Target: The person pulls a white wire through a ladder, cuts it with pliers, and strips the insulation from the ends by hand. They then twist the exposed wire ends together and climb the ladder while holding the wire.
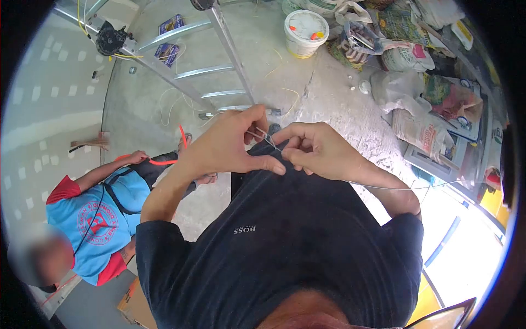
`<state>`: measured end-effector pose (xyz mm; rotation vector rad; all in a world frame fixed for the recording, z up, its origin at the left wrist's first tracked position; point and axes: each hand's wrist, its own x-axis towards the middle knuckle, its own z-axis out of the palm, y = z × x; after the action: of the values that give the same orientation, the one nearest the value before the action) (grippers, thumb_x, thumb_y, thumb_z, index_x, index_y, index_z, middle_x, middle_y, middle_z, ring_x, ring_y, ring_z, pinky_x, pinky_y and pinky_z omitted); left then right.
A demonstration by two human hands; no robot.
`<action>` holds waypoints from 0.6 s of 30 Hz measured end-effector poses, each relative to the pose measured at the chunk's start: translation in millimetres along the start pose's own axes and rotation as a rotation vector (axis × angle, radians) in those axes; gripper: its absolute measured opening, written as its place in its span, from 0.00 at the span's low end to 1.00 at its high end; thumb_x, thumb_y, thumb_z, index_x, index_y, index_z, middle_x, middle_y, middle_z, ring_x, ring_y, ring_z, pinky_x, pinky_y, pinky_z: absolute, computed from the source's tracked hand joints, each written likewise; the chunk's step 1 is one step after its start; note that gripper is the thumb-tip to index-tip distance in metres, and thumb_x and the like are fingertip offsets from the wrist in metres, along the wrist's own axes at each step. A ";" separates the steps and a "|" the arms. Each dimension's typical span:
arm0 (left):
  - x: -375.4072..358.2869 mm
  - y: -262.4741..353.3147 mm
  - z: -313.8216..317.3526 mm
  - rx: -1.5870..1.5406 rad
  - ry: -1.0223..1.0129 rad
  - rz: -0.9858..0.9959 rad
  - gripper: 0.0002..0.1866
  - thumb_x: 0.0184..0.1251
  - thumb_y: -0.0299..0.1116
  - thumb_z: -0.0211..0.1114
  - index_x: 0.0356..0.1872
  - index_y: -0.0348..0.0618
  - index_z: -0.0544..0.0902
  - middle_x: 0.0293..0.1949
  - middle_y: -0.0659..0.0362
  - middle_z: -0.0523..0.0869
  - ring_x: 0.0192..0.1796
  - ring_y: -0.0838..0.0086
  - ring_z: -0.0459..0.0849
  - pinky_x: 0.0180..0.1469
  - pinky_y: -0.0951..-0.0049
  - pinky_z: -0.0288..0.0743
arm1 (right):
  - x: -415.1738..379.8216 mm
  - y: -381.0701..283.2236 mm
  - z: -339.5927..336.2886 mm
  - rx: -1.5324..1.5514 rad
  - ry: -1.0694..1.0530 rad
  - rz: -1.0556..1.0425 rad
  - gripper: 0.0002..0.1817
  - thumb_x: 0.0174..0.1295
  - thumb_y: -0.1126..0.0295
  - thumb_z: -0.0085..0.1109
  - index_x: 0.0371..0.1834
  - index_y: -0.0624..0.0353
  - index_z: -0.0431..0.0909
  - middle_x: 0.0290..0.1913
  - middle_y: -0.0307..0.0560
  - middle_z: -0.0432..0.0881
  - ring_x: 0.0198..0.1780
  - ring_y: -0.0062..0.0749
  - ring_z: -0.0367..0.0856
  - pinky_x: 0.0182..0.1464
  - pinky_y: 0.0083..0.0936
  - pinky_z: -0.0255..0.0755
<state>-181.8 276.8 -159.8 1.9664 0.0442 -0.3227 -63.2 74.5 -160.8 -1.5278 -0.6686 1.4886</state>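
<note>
In front of my chest, both hands work on a thin, light-coloured wire [276,147] that is bent into a small loop and looks twisted. My left hand [233,141] curls its fingers around the loop, with the thumb stretched out below it. Finger and thumb of my right hand [318,148] pinch the wire just beside the loop. A long thin strand passes my right forearm and runs off toward the right. Whether the strand and the loop are one piece is hidden by my fingers.
An aluminium ladder [205,71] stands ahead on the concrete floor. To the left, a co-worker [101,219] in a blue and red shirt holds an orange tube [163,162]. A white bucket [306,34] and several filled sacks [405,57] stand at the back right.
</note>
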 end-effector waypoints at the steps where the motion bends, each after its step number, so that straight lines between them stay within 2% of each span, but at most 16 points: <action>1: 0.8 1.0 3.3 0.046 0.052 -0.004 0.30 0.42 0.45 0.87 0.37 0.42 0.76 0.30 0.62 0.82 0.33 0.78 0.80 0.37 0.76 0.74 | 0.3 1.0 0.1 0.004 0.004 -0.001 0.17 0.67 0.74 0.57 0.58 0.65 0.77 0.33 0.40 0.82 0.30 0.16 0.79 0.28 0.16 0.72; 2: 1.1 1.1 6.1 0.092 0.105 -0.008 0.32 0.39 0.48 0.88 0.36 0.42 0.76 0.30 0.62 0.81 0.33 0.78 0.79 0.37 0.75 0.74 | 0.4 2.0 0.6 0.017 0.014 -0.015 0.17 0.68 0.74 0.57 0.59 0.64 0.77 0.33 0.40 0.82 0.30 0.16 0.78 0.28 0.16 0.72; 4: 2.1 -2.9 10.6 0.075 0.118 -0.021 0.31 0.40 0.48 0.87 0.36 0.42 0.76 0.30 0.61 0.81 0.33 0.77 0.79 0.37 0.74 0.74 | 1.2 5.0 2.0 0.035 0.030 -0.028 0.17 0.68 0.74 0.56 0.59 0.64 0.76 0.33 0.40 0.82 0.30 0.16 0.78 0.28 0.15 0.72; 6: 2.9 -4.1 11.0 0.057 0.133 -0.033 0.31 0.41 0.48 0.87 0.36 0.42 0.76 0.30 0.61 0.81 0.33 0.76 0.80 0.38 0.74 0.74 | 3.3 8.1 3.4 0.020 0.074 -0.058 0.15 0.68 0.73 0.57 0.56 0.67 0.78 0.30 0.44 0.83 0.29 0.21 0.80 0.29 0.20 0.75; 10: 4.4 -8.8 7.5 0.061 0.093 -0.046 0.27 0.47 0.46 0.84 0.37 0.41 0.76 0.30 0.60 0.81 0.34 0.75 0.81 0.38 0.73 0.75 | 5.5 9.3 3.4 0.017 0.073 -0.003 0.15 0.68 0.74 0.57 0.56 0.67 0.78 0.29 0.43 0.83 0.29 0.22 0.81 0.32 0.22 0.76; 12: 5.9 -16.6 8.3 0.050 0.080 -0.040 0.26 0.50 0.45 0.83 0.37 0.41 0.76 0.31 0.59 0.81 0.34 0.74 0.81 0.38 0.73 0.75 | 6.8 10.9 4.1 -0.075 0.095 -0.071 0.14 0.67 0.75 0.57 0.54 0.66 0.79 0.28 0.44 0.83 0.30 0.23 0.82 0.35 0.25 0.76; 14: 8.8 -25.1 8.7 0.032 0.096 0.025 0.24 0.54 0.44 0.80 0.36 0.39 0.75 0.26 0.57 0.80 0.29 0.72 0.80 0.34 0.71 0.75 | 9.1 10.7 6.3 -0.093 0.102 -0.055 0.13 0.67 0.75 0.57 0.53 0.66 0.80 0.28 0.45 0.83 0.31 0.24 0.82 0.36 0.26 0.76; 16: 9.8 -26.1 7.8 0.039 0.083 0.019 0.23 0.55 0.42 0.79 0.36 0.39 0.75 0.26 0.57 0.79 0.29 0.72 0.80 0.33 0.71 0.75 | 10.7 15.5 8.8 -0.108 0.112 -0.041 0.12 0.66 0.75 0.57 0.51 0.65 0.80 0.28 0.46 0.83 0.31 0.24 0.83 0.37 0.26 0.76; 18: 11.3 -25.6 6.4 0.046 0.065 0.015 0.21 0.56 0.40 0.78 0.36 0.39 0.75 0.25 0.57 0.79 0.28 0.72 0.80 0.33 0.71 0.75 | 14.1 24.8 11.0 -0.080 0.174 -0.143 0.11 0.65 0.75 0.57 0.48 0.65 0.81 0.30 0.50 0.85 0.31 0.28 0.84 0.38 0.28 0.76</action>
<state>-176.7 280.2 -187.9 2.0218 0.0645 -0.2523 -76.7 77.2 -188.1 -1.6136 -0.7248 1.2198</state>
